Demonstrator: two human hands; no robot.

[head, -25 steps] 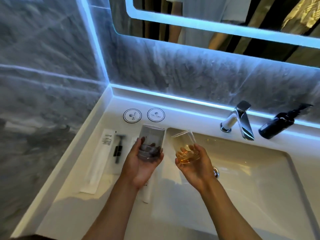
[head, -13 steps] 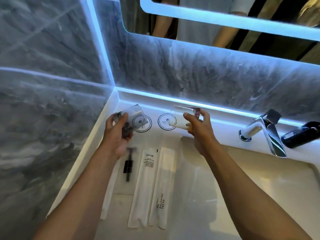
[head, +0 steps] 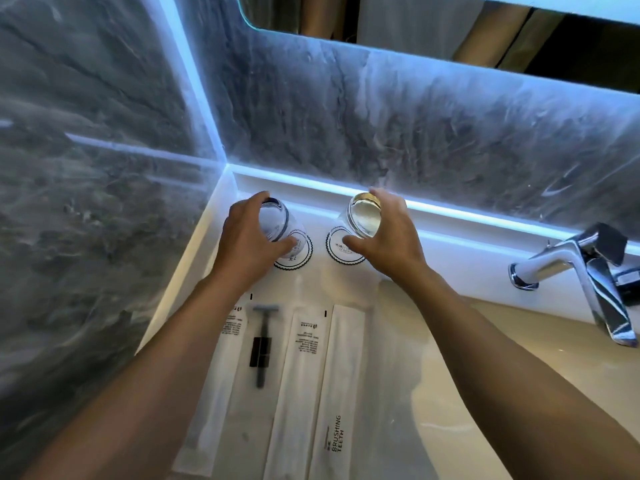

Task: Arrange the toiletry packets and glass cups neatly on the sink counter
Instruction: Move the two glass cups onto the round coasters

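Observation:
My left hand (head: 247,242) grips a grey glass cup (head: 275,221), upside down and tilted over the left round coaster (head: 300,252). My right hand (head: 384,237) grips an amber-rimmed glass cup (head: 363,220), also upside down, over the right round coaster (head: 337,251). Whether either cup touches its coaster I cannot tell. Nearer to me on the white counter (head: 450,261) lie several long white toiletry packets side by side: one partly under my left forearm (head: 216,386), a clear razor packet (head: 261,344), a printed packet (head: 301,368) and one marked BRUSHING TEETH (head: 337,393).
A chrome faucet (head: 585,275) stands at the right behind the sink basin (head: 457,393). Grey marble walls meet in the corner at the back left, edged with blue light strips. A mirror (head: 433,26) hangs above.
Both hands moved forward to the back of the counter and turned the cups upside down, lowering them over the two coasters. The view shifted closer and left.

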